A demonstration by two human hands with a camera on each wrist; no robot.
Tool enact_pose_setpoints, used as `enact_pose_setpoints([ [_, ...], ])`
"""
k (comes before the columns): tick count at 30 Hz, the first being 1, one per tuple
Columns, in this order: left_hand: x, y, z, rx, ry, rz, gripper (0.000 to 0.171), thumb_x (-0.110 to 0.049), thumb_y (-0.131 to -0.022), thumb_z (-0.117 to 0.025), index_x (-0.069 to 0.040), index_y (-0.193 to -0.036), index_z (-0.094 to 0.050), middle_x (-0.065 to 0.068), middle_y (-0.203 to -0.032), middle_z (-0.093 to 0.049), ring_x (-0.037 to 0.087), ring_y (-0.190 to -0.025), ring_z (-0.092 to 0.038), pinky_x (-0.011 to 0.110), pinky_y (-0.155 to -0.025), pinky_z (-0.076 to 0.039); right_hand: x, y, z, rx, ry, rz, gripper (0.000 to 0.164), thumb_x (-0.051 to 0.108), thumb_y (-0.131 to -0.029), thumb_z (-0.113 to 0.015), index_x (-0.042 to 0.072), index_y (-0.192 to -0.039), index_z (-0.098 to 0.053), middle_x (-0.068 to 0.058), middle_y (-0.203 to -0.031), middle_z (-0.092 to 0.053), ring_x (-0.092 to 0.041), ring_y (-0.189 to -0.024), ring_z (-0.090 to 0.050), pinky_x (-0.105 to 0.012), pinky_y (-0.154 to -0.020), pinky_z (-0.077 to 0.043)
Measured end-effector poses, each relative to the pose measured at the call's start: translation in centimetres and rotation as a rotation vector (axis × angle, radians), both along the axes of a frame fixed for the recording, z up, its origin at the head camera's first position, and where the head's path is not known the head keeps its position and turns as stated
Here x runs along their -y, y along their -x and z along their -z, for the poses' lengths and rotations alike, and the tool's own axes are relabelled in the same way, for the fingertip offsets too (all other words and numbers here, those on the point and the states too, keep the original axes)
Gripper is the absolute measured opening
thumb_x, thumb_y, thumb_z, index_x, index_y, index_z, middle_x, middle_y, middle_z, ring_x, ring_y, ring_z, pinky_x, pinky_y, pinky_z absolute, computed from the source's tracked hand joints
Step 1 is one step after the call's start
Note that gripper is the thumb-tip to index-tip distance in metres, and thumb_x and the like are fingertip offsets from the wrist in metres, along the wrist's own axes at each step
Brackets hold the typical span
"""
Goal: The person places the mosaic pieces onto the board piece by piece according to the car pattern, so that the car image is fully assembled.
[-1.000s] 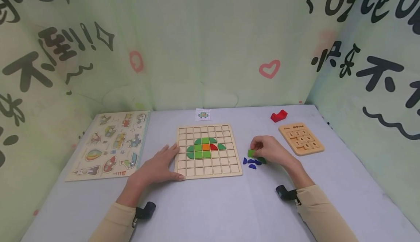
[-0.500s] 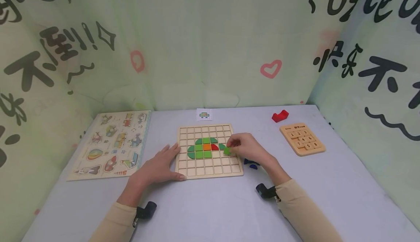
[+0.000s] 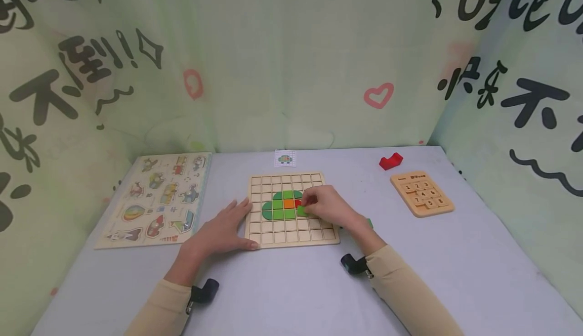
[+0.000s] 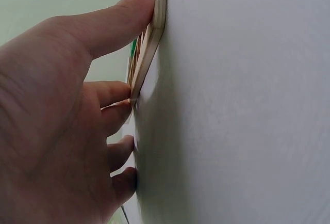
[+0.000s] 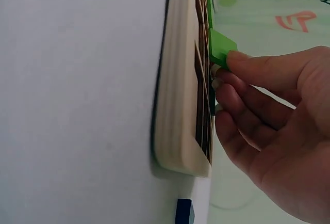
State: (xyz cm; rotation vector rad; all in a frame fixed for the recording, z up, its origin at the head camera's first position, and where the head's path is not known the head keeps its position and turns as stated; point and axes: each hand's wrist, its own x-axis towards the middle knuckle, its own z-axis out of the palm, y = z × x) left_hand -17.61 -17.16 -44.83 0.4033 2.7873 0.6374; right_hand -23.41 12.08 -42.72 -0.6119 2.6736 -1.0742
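Observation:
In the head view, a wooden grid board (image 3: 291,238) lies in the middle of the table, bearing a cluster of green tiles with an orange square (image 3: 289,204) and a red piece (image 3: 298,203) among them. My right hand (image 3: 330,207) pinches a green square tile (image 3: 301,211) between thumb and fingers, low over the grid beside the lower row of green squares. The right wrist view has this tile (image 5: 223,47) tilted, its lower edge right at the grid. My left hand (image 3: 223,231) rests along the board's left side, fingers spread, thumb at the near corner.
A picture puzzle board (image 3: 155,199) lies left. A small pattern card (image 3: 285,158) sits behind the grid. Right are a number board (image 3: 422,194) and red pieces (image 3: 390,161). My right forearm partly hides a green piece (image 3: 370,222); a dark blue piece (image 5: 184,212) lies near the board.
My right hand has picked up the green square tile from the loose pieces at the right and carried it left to the grid. The left hand stays on the board's edge.

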Motion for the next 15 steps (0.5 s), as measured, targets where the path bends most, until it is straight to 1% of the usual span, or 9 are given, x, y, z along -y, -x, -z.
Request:
enact_pose_setpoints([
  [4,-0.1,-0.1,-0.2,0.001,0.001,0.003,0.114,-0.065,-0.070,-0.078,-0.015,-0.158,-0.027,-0.001,-0.168,-0.019,0.034,-0.156,-0.012,0.065,-0.117,-0.026,0.2,-0.2,-0.1,-0.045,-0.093,-0.012,0.012,0.002,-0.085,-0.071,0.009,-0.091,-0.078,0.000,-0.089,-0.070,-0.013,-0.082,-0.059,-0.028,-0.076,-0.052],
  [6,-0.2,-0.2,-0.3,0.003,0.002,0.003,0.114,-0.065,-0.070,-0.078,-0.015,-0.158,-0.027,0.000,-0.168,-0.019,0.034,-0.156,-0.012,0.065,-0.118,-0.026,0.1,-0.4,-0.2,-0.054,-0.122,-0.022,0.012,0.002,-0.084,-0.071,0.009,-0.090,-0.080,0.000,-0.088,-0.069,-0.013,-0.083,-0.059,-0.029,-0.076,-0.052],
  [10,-0.2,-0.3,-0.6,0.007,0.003,0.007,0.113,-0.064,-0.070,-0.078,-0.014,-0.158,-0.027,0.001,-0.168,-0.019,0.035,-0.156,-0.013,0.064,-0.118,-0.026,-0.8,-0.8,-0.5,-0.028,-0.144,-0.016,0.013,0.005,-0.086,-0.071,0.012,-0.092,-0.080,0.001,-0.092,-0.069,-0.014,-0.086,-0.059,-0.030,-0.078,-0.052],
  [13,-0.2,-0.3,-0.7,0.013,0.001,0.002,0.113,-0.063,-0.071,-0.078,-0.014,-0.158,-0.026,0.002,-0.168,-0.019,0.035,-0.156,-0.012,0.065,-0.118,-0.025,-2.1,-1.0,-0.8,0.008,-0.143,0.017,0.016,0.008,-0.088,-0.070,0.013,-0.100,-0.078,0.002,-0.100,-0.072,-0.014,-0.090,-0.060,-0.029,-0.078,-0.054],
  [15,-0.2,-0.4,-0.8,0.018,0.004,-0.004,0.113,-0.063,-0.071,-0.078,-0.014,-0.158,-0.026,0.001,-0.168,-0.019,0.035,-0.156,-0.011,0.065,-0.118,-0.025,-3.3,-1.1,-0.9,0.019,-0.141,0.034,0.018,0.009,-0.089,-0.069,0.012,-0.104,-0.077,0.001,-0.102,-0.072,-0.015,-0.090,-0.060,-0.029,-0.076,-0.054],
])
